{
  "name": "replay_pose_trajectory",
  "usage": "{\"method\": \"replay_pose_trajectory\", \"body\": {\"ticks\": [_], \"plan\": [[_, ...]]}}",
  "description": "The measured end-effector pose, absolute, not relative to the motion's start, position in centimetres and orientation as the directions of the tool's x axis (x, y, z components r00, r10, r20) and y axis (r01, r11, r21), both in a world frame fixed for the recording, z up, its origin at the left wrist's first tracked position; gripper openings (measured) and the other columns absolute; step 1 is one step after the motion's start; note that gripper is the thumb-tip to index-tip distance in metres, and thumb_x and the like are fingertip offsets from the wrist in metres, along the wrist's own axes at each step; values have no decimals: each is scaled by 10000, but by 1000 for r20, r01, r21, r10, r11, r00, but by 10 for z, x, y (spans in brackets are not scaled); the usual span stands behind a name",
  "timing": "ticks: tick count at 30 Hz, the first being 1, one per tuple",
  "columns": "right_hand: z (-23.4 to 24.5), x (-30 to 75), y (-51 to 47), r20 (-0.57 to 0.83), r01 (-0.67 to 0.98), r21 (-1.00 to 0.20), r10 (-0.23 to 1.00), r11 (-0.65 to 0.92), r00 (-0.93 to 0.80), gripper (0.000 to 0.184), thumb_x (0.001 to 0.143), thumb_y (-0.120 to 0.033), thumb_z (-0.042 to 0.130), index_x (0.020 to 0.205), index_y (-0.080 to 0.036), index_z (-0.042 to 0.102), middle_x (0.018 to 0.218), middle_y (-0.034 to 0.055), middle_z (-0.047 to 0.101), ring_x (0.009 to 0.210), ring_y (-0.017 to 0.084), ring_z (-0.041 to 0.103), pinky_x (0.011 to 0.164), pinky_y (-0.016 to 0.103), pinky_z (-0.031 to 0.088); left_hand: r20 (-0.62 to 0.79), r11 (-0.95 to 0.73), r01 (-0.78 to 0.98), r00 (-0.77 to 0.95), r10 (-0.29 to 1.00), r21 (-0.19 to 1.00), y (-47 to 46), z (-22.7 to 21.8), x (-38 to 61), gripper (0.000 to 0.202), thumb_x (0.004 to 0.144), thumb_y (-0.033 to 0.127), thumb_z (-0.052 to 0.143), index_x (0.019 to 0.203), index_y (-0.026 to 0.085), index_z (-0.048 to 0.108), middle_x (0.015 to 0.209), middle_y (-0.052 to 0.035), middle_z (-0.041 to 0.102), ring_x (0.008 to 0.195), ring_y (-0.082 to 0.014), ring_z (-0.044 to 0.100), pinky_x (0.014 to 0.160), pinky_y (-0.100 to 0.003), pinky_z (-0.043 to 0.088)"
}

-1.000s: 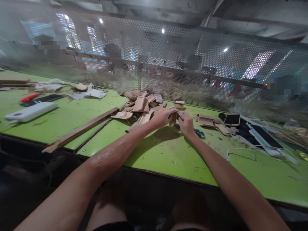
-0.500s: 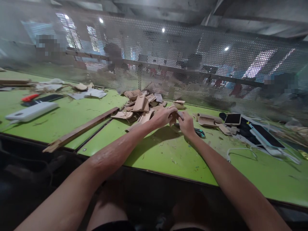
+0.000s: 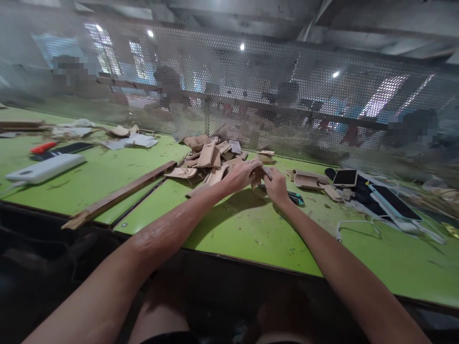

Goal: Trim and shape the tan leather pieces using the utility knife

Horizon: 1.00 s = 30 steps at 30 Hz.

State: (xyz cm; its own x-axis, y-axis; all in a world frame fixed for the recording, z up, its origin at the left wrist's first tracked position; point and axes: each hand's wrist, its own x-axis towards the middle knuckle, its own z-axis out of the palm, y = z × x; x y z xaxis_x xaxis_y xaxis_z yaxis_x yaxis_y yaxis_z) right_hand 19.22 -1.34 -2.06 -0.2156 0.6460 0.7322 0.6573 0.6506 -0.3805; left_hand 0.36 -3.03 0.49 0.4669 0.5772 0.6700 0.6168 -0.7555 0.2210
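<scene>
Green table w/ heap of curved tan pieces, prob. wood or bamboo. L hand and R hand, nearly together, lie just R of heap. Held piece, 1 only, stands btwn the 2 hands, partly hidden; L fingers curl over its top, clamped on it. Lower end: contact w/ table can't be told. Judged light, stiff, dry (little slip), but thin, so apt to split lengthwise; best held by long edges, fingertips clear of tool. Cutter lies beside R wrist. Small dark tool: R fingers close firmly around it, tip near piece.
</scene>
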Motion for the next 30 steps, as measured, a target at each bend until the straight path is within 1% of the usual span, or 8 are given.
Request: {"method": "replay_pose_trajectory", "body": {"ticks": [3,7,14,21,30], "plan": [[-22,193,-12,732,662,-385,650,643,-205,84,829,-242,488,749,-233,512,786,48,532,767,224,496,715,339,371,683,-756,621,460,567,209,-27,2,4,433,881,52,466,1280,168,588,1185,-123,691,1052,-221,637,886,-341,505],[-23,194,-11,742,647,-393,641,653,-196,82,829,-243,495,772,-225,552,796,45,543,774,223,507,725,338,384,675,-748,626,455,581,223,-24,0,4,467,883,59,471,1326,169,567,1145,-122,700,989,-218,656,841,-325,516],[-24,194,-11,747,641,-388,633,662,-201,78,830,-226,502,763,-220,542,796,50,556,764,216,509,721,341,386,730,-777,607,453,512,167,-21,-3,6,409,854,22,495,1226,158,599,1142,-114,703,1019,-212,646,853,-319,511],[-23,194,-10,759,634,-383,621,671,-198,81,815,-213,507,737,-224,525,763,34,530,741,203,490,708,332,380,732,-781,601,454,509,170,-19,-4,6,428,845,14,502,1241,150,588,1110,-114,708,986,-205,653,827,-308,511],[-23,193,-11,751,637,-400,634,659,-185,116,833,-245,524,723,-236,491,745,23,512,730,204,486,705,332,374,748,-779,601,431,505,180,-17,-8,6,417,862,27,517,1251,161,590,1075,-104,706,951,-189,651,806,-299,510]]}}
